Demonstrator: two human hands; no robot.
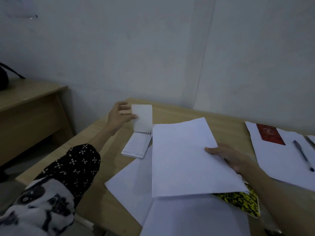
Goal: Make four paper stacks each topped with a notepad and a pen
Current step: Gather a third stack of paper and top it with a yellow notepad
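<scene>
A small spiral notepad [136, 145] lies near the desk's far left corner with its cover flipped upright. My left hand [119, 116] pinches that raised cover at its left edge. My right hand [230, 159] grips a bundle of white sheets [184, 159] by its right edge, held just above more loose white paper [133, 188] on the desk. A yellow and black patterned notepad [242, 201] pokes out under the bundle. At the right lies a paper stack [272, 160] carrying a red notepad [270, 134] and a blue pen [303, 155].
The wooden desk [221, 116] stands against a pale wall. A second wooden desk [30, 106] sits to the left with a dark bag [3, 79] on it. Another pen tip [311, 141] shows at the right frame edge.
</scene>
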